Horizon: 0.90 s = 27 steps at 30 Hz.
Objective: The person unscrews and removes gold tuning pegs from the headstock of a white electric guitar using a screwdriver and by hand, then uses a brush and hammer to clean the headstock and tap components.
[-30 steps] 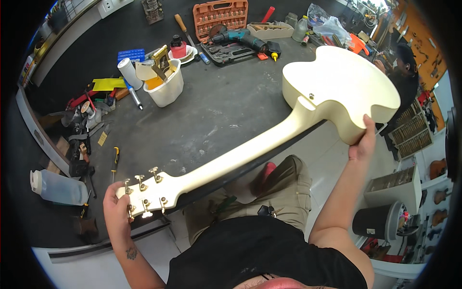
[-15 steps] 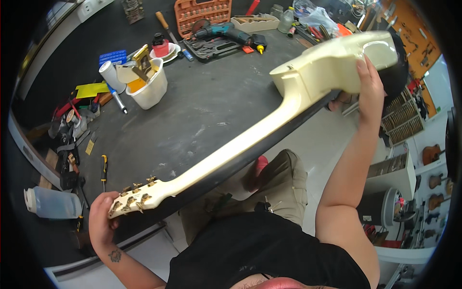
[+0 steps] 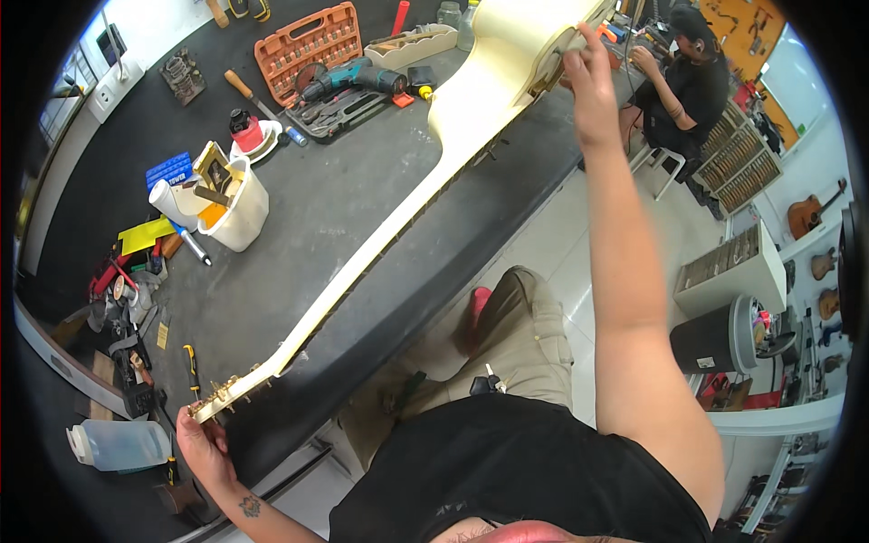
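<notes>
A cream electric guitar slants across the view above the dark workbench, its body at the far right and its headstock at the near left. It is tipped on edge, so the side of the neck shows and the front faces toward the lower right. My left hand is closed round the tip of the headstock, beside the gold tuning pegs. My right hand grips the edge of the body; some of its fingers are hidden behind the rim.
A white tub of tools, a teal power drill and an orange socket case stand along the bench. A clear bottle lies near my left hand. Beyond the bench, right, another person sits near a black bin.
The guitar has rolled from showing its back to standing on edge. Its body has swung left and away with my right hand. The other person has come into view.
</notes>
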Motion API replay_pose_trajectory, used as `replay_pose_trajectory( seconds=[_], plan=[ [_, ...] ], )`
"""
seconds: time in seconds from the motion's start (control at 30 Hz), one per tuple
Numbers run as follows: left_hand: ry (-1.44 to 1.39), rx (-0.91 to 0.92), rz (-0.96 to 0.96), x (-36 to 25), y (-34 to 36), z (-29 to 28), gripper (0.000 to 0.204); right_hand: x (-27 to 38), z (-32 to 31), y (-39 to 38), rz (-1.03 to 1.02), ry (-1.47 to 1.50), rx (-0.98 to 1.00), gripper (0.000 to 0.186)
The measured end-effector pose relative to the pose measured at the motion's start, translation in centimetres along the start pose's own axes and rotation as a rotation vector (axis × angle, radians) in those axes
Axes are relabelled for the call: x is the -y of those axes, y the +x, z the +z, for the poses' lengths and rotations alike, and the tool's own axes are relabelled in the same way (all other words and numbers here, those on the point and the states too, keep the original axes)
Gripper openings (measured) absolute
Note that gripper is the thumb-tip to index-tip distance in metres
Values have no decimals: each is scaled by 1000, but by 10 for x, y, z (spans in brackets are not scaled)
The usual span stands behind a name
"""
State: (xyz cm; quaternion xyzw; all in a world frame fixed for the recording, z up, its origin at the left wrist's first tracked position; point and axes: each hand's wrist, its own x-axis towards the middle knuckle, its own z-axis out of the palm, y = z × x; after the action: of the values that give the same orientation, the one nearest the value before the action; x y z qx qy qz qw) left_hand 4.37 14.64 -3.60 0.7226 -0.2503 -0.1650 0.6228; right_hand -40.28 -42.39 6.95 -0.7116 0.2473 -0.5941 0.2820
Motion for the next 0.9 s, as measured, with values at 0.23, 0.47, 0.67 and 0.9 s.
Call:
replay_pose_trajectory(
  seconds=[0.23,0.47,0.67,0.9],
  plan=[
    [173,-25,105,-2,-8,10,72,-110,-11,-29,299,152,-359,84],
    [129,1,107,6,-5,2,66,-87,10,-18,376,226,-387,90],
    [-59,4,140,18,3,10,57,-124,-7,-3,459,515,-320,74],
    [-11,-22,131,14,2,16,59,-139,-6,9,789,724,-419,92]
  ],
)
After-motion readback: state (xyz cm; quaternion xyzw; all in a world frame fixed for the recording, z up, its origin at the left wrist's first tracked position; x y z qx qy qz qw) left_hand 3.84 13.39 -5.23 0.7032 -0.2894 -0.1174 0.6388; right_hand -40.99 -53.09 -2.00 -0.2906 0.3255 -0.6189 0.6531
